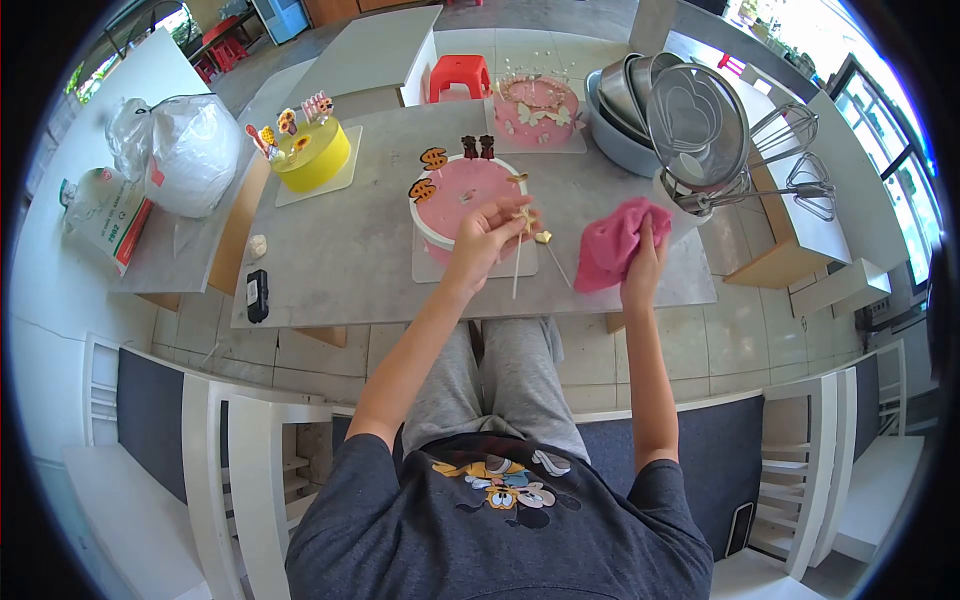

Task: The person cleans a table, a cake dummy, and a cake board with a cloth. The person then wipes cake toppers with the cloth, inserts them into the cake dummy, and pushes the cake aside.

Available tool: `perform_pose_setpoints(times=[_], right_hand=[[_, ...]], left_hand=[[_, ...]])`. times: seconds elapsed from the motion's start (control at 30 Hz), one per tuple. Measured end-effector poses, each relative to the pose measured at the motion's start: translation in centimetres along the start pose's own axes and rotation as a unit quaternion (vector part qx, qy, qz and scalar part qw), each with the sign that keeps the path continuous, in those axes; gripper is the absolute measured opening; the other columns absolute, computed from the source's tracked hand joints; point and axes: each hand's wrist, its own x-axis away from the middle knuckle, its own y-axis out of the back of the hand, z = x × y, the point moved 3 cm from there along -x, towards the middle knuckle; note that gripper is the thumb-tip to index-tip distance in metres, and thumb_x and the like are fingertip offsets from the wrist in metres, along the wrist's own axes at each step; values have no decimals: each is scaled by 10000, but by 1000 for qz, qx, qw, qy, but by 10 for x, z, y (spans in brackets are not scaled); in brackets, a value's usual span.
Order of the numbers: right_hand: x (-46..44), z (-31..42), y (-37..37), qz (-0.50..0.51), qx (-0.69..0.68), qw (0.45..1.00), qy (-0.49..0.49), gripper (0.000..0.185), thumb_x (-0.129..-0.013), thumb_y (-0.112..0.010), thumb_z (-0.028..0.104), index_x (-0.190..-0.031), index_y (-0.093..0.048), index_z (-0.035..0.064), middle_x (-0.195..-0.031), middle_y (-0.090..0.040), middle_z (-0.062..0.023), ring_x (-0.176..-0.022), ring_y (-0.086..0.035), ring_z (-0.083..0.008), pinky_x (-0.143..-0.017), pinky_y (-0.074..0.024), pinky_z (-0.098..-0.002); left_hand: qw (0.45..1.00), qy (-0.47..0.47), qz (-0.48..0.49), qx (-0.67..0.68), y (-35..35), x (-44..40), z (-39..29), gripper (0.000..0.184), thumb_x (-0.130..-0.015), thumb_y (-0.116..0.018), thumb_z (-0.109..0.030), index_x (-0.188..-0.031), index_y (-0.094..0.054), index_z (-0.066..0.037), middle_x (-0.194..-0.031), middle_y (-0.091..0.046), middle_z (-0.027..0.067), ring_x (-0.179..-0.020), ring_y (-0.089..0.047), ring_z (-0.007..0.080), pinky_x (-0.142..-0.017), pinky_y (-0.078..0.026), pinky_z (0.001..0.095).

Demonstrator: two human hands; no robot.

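Observation:
My left hand (482, 242) pinches a cake topper on a thin white stick (516, 270), its pale gold top partly hidden by my fingers. It is just over the near right edge of a pink cake (455, 205) with a white rim. That cake carries orange dollar-sign toppers (423, 188) and two dark bear-shaped toppers (478, 147). My right hand (643, 268) is closed around a bunched pink cloth (607, 250) to the right. Between my hands, a small gold topper (543, 237) on a stick lies on the grey table (350, 270).
A yellow cake (320, 158) stands at the back left, another pink cake with butterflies (538, 112) at the back. Metal bowls (625, 95), a sieve (697, 125) and whisks (790, 130) crowd the right. A small black object (258, 297) lies near the left edge.

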Motion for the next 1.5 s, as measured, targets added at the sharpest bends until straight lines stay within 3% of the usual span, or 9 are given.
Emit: perform_pose_setpoints(times=[0.27,0.37,0.43,0.6,1.03,1.27,1.37,1.43,1.5], right_hand=[[66,54,-114,213,-91,973,16,342,-892,-471,175,-1179,-362,23,-1167,-407,-71,-1038,-424,-115,-883,-354,-249],[77,51,-132,267,-86,960,-19,387,-830,-575,158,-1148,-399,24,-1105,-460,-63,-1002,-458,-112,-857,-382,-255],[75,52,-140,318,59,943,79,412,-741,-673,113,-1084,-464,19,-1013,-525,-48,-930,-503,-106,-804,-414,-245],[70,48,-143,271,37,960,55,229,-713,-667,35,-902,-545,-8,-799,-584,-23,-766,-521,-67,-701,-434,-211],[60,42,-142,308,-19,948,-75,247,-693,-673,19,-911,-557,3,-847,-587,-26,-768,-541,-76,-686,-456,-214],[56,27,-143,304,26,952,-36,304,-739,-625,35,-1025,-533,-12,-901,-597,-60,-815,-569,-116,-729,-468,-238],[50,2,-132,245,-155,934,-208,267,-803,-561,78,-1054,-518,-2,-948,-592,-74,-863,-578,-144,-745,-472,-254],[44,-11,-124,206,-329,842,-374,241,-844,-514,117,-1061,-503,12,-982,-579,-75,-901,-572,-154,-759,-471,-264],[59,11,-126,232,-308,826,-410,252,-842,-531,136,-1065,-499,24,-982,-571,-65,-903,-563,-138,-762,-467,-257]], left_hand=[[993,-97,-68,-28,11,22,-38,238,-788,-555,18,-1025,-544,39,-912,-620,118,-811,-607,150,-756,-489,236],[986,-147,-74,-9,11,31,-44,196,-771,-561,23,-965,-571,45,-872,-628,100,-805,-600,122,-727,-479,212],[977,-194,-78,-50,12,36,-49,163,-759,-551,37,-917,-591,38,-853,-625,76,-744,-591,95,-647,-467,189],[974,-171,-112,-99,17,39,-43,166,-758,-527,58,-905,-594,22,-802,-614,49,-671,-570,78,-564,-445,184],[978,-161,-128,-28,15,33,-42,233,-751,-537,93,-972,-513,26,-790,-620,82,-687,-583,94,-616,-466,185],[972,-195,-133,-4,25,25,-32,226,-742,-553,100,-923,-470,-7,-774,-617,102,-672,-591,115,-617,-473,193],[973,-183,-132,46,20,29,-41,239,-748,-574,84,-948,-479,-6,-812,-612,95,-738,-591,117,-658,-472,195],[971,-199,-126,39,24,30,-48,250,-755,-577,71,-977,-485,3,-840,-607,85,-781,-586,117,-689,-468,197],[969,-217,-118,31,24,29,-56,265,-763,-581,58,-1007,-490,11,-868,-602,75,-824,-580,117,-720,-464,199]])
